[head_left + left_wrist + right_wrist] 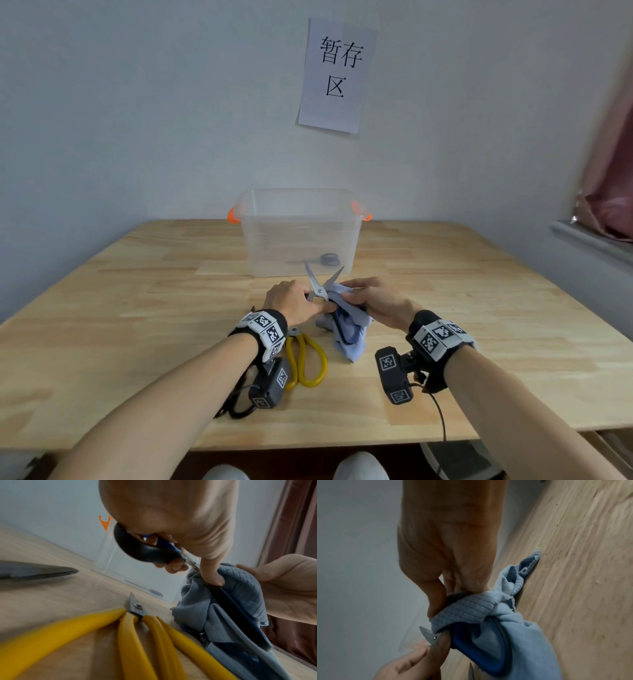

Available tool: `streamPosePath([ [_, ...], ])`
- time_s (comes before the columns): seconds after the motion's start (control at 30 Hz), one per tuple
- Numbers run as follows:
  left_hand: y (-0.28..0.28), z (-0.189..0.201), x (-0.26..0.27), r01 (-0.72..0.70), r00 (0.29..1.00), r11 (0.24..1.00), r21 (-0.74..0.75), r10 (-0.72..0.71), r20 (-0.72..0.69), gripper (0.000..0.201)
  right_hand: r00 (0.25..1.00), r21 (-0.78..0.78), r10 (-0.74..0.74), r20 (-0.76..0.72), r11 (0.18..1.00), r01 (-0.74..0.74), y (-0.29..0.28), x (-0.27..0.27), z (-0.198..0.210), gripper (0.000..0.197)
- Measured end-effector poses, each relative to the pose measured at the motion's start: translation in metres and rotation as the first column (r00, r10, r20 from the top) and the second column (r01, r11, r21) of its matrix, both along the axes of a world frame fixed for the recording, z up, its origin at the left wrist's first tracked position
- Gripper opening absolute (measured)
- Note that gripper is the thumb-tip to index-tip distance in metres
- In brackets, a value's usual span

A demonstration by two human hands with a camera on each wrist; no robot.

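Nearest, yellow-handled scissors [306,359] lie on the desk [479,308], their blades mostly hidden under the left wrist in the head view. Just beyond, the left hand [291,301] grips blue-handled scissors [319,289], blades spread. The right hand [376,301] pinches a blue cloth [352,337] bunched over one handle loop. Farther back, a clear bin [274,240] blurs a grey pair [325,259] inside.
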State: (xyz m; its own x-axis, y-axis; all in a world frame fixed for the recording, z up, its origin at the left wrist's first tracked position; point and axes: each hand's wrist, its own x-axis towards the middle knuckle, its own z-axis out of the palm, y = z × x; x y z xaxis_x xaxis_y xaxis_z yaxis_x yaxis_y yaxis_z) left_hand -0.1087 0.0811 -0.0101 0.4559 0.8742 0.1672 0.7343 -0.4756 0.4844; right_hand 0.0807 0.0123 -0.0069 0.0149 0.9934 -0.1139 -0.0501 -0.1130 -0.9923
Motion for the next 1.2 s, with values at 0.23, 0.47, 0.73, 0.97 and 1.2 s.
streamPosePath([
  [0.23,-0.002,0.000,0.004,0.061,0.998,0.997,0.050,-0.059,-0.027,0.055,0.960,0.037,-0.259,0.104,0.966,0.256,0.015,-0.014,-0.012,0.020],
  [0.47,0.001,-0.009,0.005,0.045,0.997,0.994,0.097,-0.038,-0.074,0.057,0.933,0.093,-0.151,0.326,0.987,0.127,0.018,-0.025,-0.025,0.039],
  [0.73,-0.001,-0.010,0.006,0.047,0.993,0.992,0.113,-0.034,-0.113,0.060,0.856,0.193,-0.239,0.459,0.967,0.166,0.017,-0.029,-0.025,0.045],
  [0.97,-0.003,-0.007,0.007,0.038,0.990,0.990,0.134,-0.019,-0.140,0.063,0.775,0.256,-0.302,0.555,0.948,0.187,0.019,-0.031,-0.022,0.041],
  [1.2,0.003,-0.005,0.006,0.054,0.979,0.988,0.145,-0.024,-0.200,0.061,0.868,0.118,-0.210,0.450,0.977,0.176,0.016,-0.028,-0.020,0.040],
])
